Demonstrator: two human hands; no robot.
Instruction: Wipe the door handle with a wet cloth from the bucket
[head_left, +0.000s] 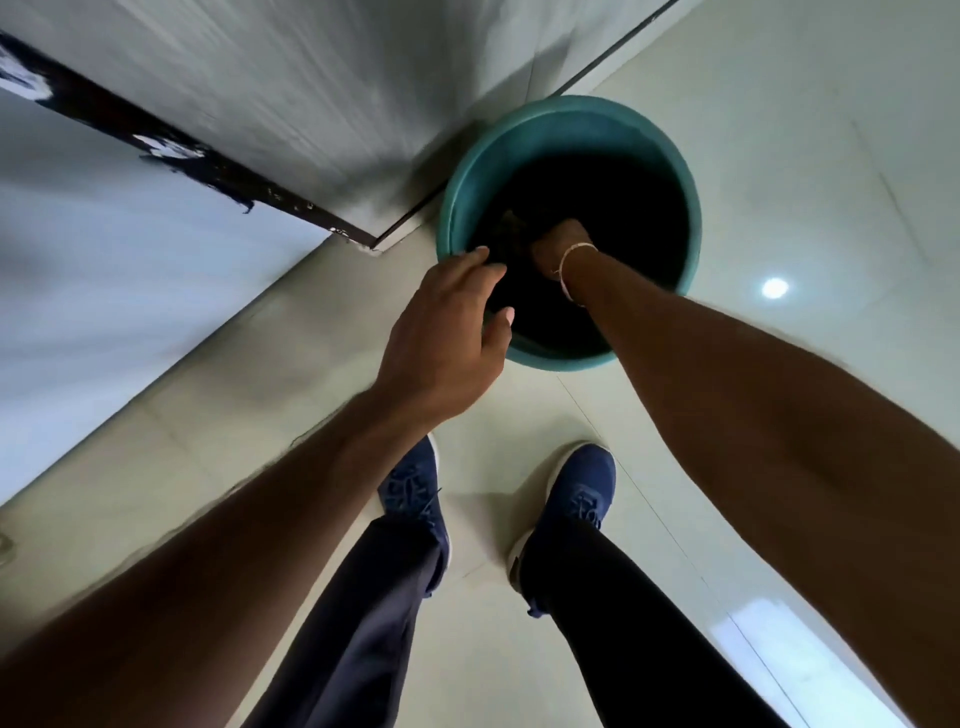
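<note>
1. The floor (779, 156) of pale tiles carried everything; the person stood over it looking straight down, probably bent forward so both arms could reach low.
2. The wall (311, 78) and the door (104, 260), with a dark chipped strip along its bottom edge, met at a corner just beside the bucket. No door handle showed in this view, so the thing to be wiped lay somewhere out of sight, likely higher up.
3. The bucket (467, 182), teal with a dark inside, sat on the floor tight against that wall corner, in front of the feet, likely so the handle would be a short reach away. Whether it held water I could not tell; the inside was too dark.
4. The two blue shoes (587, 483) stood apart near the bottom edge of the floor, well back from the bucket.
5. The right hand (558, 244), with a thin bangle (571, 254) at the wrist, was down inside the bucket, fingers clenched on the cloth.
6. The left hand (441, 332) hovered at the near-left rim, fingers spread and released, holding nothing, perhaps ready to help wring.
7. The cloth (511, 226), a dark crumpled lump, was inside the bucket in the right hand's grasp, not yet lifted out. The rim and nearby wall corner left little room on that side.
</note>
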